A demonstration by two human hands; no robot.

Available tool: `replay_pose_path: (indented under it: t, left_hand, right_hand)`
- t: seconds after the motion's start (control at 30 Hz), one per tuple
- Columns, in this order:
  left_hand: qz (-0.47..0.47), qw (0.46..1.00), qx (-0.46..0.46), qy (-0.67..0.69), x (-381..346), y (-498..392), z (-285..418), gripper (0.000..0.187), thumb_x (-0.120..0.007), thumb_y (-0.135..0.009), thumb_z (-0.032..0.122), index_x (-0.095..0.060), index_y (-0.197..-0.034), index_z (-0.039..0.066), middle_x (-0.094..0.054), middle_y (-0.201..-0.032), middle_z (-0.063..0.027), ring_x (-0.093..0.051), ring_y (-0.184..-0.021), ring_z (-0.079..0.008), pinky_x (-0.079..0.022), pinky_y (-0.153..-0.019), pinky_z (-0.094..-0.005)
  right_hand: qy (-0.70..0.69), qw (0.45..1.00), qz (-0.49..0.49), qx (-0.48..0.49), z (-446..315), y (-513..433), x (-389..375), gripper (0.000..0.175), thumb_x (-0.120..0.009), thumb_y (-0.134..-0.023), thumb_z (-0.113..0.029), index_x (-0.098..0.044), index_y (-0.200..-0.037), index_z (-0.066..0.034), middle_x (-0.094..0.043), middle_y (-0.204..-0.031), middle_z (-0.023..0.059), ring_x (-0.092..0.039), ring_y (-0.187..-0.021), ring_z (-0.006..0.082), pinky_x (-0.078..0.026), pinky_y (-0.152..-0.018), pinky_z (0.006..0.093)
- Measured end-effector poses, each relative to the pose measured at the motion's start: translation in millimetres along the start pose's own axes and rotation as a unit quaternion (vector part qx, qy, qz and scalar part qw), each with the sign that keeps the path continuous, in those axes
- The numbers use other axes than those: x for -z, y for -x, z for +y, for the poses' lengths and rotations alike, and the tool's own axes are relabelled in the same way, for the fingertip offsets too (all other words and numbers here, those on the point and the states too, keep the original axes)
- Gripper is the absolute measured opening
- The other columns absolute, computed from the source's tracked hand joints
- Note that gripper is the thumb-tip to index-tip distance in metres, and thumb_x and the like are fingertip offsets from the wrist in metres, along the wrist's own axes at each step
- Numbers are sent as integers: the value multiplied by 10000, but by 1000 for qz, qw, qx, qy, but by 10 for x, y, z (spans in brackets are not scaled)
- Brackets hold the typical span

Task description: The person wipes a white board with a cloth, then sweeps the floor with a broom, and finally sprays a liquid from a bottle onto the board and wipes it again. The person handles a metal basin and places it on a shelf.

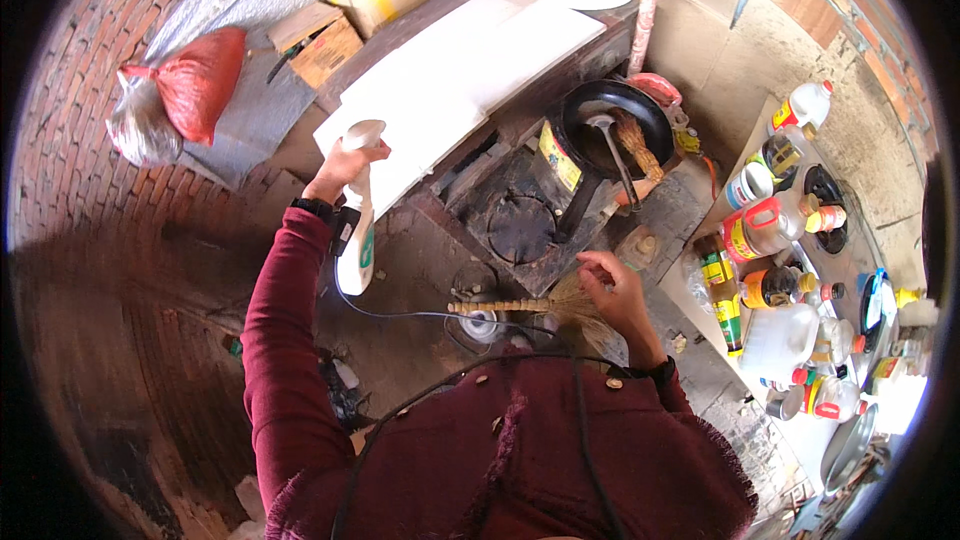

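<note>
My left hand [341,169] is closed around the upper part of a long white plastic container [356,255] with a green mark, at the near edge of a bright white board [442,90]. A pale round top [364,133] shows above my fingers. My right hand [619,296] is raised on the right, fingers bent and apart, holding nothing. Beneath it lies a straw hand broom [514,305]; I cannot tell whether they touch. Ahead is a sooty stove burner [521,229]. Behind it sits a black wok [574,101] with a metal ladle [621,154] and a straw brush [637,142] inside.
Several sauce and oil bottles [761,229] crowd a shelf on the right. A yellow printed panel [559,157] stands between burner and wok. A red plastic bag [202,86] and a wooden box [326,52] are at far left. Dark cables [450,382] cross my front.
</note>
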State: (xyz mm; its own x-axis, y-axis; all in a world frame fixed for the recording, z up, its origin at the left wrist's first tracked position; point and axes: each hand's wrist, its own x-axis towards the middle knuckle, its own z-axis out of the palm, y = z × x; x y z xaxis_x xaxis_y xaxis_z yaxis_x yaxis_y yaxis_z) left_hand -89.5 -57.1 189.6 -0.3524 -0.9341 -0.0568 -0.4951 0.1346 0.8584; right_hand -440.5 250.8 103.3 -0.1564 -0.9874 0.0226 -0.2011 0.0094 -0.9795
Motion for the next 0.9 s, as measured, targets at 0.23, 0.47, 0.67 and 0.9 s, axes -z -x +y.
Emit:
replay_pose_path:
  t: [0.23, 0.47, 0.67, 0.9]
  left_hand:
    - [177, 979, 99, 24, 215, 739, -517, 196, -739, -734, 99, -669, -905, 31, -631, -759, -5, -582, -663, -112, -474, -637, -278]
    - [282, 950, 136, 5, 327, 1309, -870, 192, -765, -727, 165, -677, -837, 34, -639, -671, -29, -598, -629, -115, -476, -623, -268]
    - [153, 979, 126, -57, 273, 1589, -1096, 211, -762, -718, 179, -677, -835, 25, -667, -726, -32, -625, -680, -116, -494, -668, -268]
    - [299, 939, 168, 2, 202, 1662, -1315, 259, -776, -713, 221, -683, -845, 18, -669, -719, -53, -629, -675, -126, -496, -672, -279]
  right_hand:
    - [-3, 999, -33, -35, 67, 10, -35, 235, -560, -896, -58, -575, -1123, 2, -619, -904, 62, -601, -774, 104, -506, -707, 246]
    - [-41, 997, -57, 13, -47, -84, -150, 242, -557, -895, -41, -574, -1133, 0, -617, -915, 75, -595, -789, 102, -518, -710, 251]
    - [-32, 995, -93, 26, -146, -146, -296, 240, -554, -898, -22, -571, -1136, 4, -616, -910, 74, -584, -774, 94, -521, -706, 247]
    - [-31, 993, -105, 37, -198, -227, -412, 228, -585, -895, -57, -582, -1117, -4, -603, -845, 41, -575, -713, 75, -463, -645, 208]
